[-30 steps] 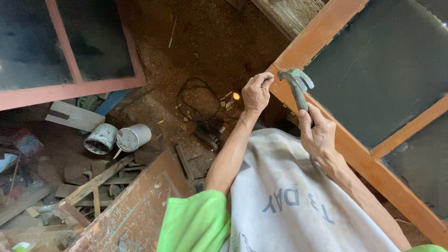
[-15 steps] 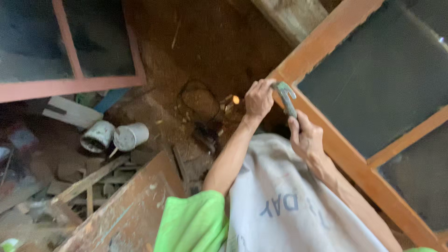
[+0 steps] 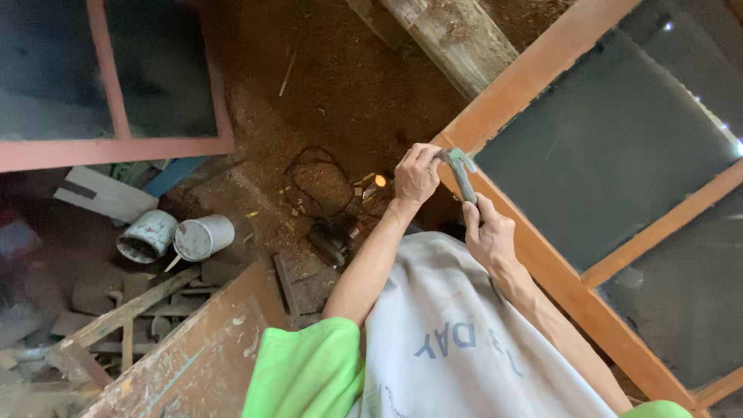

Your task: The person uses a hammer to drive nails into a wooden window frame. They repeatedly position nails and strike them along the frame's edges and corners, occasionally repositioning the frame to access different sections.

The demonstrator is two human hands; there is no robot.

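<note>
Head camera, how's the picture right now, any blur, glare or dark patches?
Head view: hands and hammer fairly sharp at centre; the lower-left scrap wood smears softly; the dark panels at upper left lose detail in shadow; small bright specks flare at the right edge beside the orange frame; straight edges look tilted, wide-angle.

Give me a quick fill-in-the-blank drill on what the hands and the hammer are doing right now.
1. The right hand grips the handle of a ____.
2. The left hand pinches something small at the corner of the orange wooden ____, by the hammer head.
3. Two white ____ lie tipped over on the sawdust floor.
4. The sleeve on the left arm is bright ____.

Missing words: hammer; frame; buckets; green
</note>
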